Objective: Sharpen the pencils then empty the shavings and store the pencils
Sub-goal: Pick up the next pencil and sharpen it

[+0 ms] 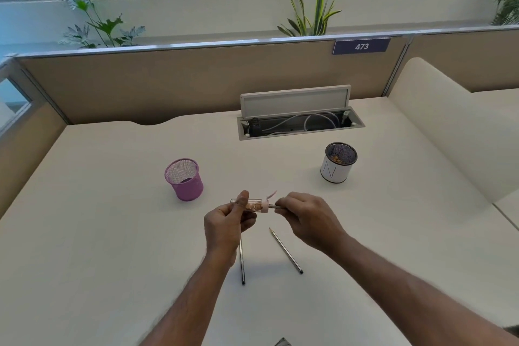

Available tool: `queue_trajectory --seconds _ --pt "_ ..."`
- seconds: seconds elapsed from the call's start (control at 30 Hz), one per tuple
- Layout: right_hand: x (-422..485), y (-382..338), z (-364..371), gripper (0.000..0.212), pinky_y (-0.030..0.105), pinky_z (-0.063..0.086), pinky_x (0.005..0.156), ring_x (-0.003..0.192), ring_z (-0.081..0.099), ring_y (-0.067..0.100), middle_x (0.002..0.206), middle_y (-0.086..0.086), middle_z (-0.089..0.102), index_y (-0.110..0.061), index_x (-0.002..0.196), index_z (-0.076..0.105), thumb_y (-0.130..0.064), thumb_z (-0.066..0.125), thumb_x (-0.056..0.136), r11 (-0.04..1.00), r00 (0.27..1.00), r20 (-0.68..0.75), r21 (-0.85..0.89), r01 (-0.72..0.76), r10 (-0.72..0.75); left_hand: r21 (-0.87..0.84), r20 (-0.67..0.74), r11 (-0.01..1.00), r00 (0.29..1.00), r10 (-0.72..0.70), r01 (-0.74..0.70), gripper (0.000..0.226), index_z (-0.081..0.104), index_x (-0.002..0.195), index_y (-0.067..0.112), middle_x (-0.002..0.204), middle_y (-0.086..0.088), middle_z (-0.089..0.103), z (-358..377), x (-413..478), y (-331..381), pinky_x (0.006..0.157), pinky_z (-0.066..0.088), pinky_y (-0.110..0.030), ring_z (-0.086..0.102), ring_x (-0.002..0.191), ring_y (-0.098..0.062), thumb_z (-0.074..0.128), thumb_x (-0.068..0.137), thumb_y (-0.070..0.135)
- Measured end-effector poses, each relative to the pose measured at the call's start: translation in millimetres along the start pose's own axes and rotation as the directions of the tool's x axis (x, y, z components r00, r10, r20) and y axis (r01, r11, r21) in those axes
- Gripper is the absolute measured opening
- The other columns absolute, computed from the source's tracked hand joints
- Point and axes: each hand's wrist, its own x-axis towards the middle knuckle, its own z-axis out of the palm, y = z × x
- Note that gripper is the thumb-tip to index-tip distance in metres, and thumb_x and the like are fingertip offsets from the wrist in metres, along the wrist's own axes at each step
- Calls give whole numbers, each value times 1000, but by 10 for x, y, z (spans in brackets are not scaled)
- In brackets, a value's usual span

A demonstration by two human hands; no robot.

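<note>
Now the sharpener is gripped by the left hand, and a pencil pushed into it is pinched by the right hand.

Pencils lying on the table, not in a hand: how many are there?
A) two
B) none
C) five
A: one pencil lies by the left hand and another pencil lies beside it on the table, while the third pencil is held by the right hand with its tip in the sharpener.
</note>
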Motion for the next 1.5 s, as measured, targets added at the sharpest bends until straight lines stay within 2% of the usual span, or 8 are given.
queue_trajectory --seconds 0.2,0.43,0.6,0.73,0.93,1.2,1.37,1.5 --pt "58 -50 -54 26 28 28 50 51 32 15 56 6 45 -3 72 60 -17 59 93 948 964 206 237 -215 167 35 71 999 997 10 -13 29 72 76 -2 68 -18 70 -35 22 9 60 58 -24 67 62 -22 70 86 25" --pt "220 2 -334 18 18 18 40 45 27 8 56 -1 42 -4 84 66 -15 58 96 167 427 864 395 -903 266 101 202 994 979 20 -41 31 74 79 0 78 -18 75 -66 5 12 63 57 -25 71 68 -21 67 86 29" --pt "156 -17 -147 12 26 34 48 49 42 11 62 -2 54 -10 79 65 -6 76 80 562 753 512 508 -653 412 72 70 997 997 24 -29 30 74 76 -1 70 -18 72 -42 38 13 61 58 -26 69 64 -22 71 86 27" --pt "-2 25 30 8 29 42 51 61 53 18 75 -2 59 -12 83 66 -18 68 87 997 998 51 69 -37 34 57 13 998 1000 10 -10 31 72 74 -1 65 -14 70 -20 36 -18 60 59 -26 68 59 -19 71 85 28" --pt "100 -71 49 14 21 31 52 51 39 8 57 -6 52 -7 78 69 -15 68 89 906 960 154 321 -274 235 46 26 999 1000 0 -2 31 72 77 -1 70 -16 72 -63 70 -17 61 58 -26 70 62 -20 69 87 28" --pt "274 13 -229 21 17 15 41 46 25 7 56 -2 43 -4 87 64 -21 57 96 66 417 861 417 -906 290 90 222 989 971 94 -117 35 74 77 2 78 -14 75 -83 83 59 67 58 -28 71 70 -21 68 77 36" --pt "189 -50 -136 16 21 27 43 48 35 9 63 1 49 -5 89 61 2 73 81 211 631 687 598 -773 360 84 173 991 981 90 -106 39 74 81 0 80 -19 74 -70 88 24 69 59 -31 71 70 -23 69 76 38" --pt "97 -26 -9 14 22 41 55 55 48 5 70 -3 65 -13 77 67 -12 80 76 760 900 197 484 -434 388 75 123 993 989 80 -89 35 74 80 1 75 -14 74 -48 62 0 65 58 -27 71 68 -21 69 77 36"
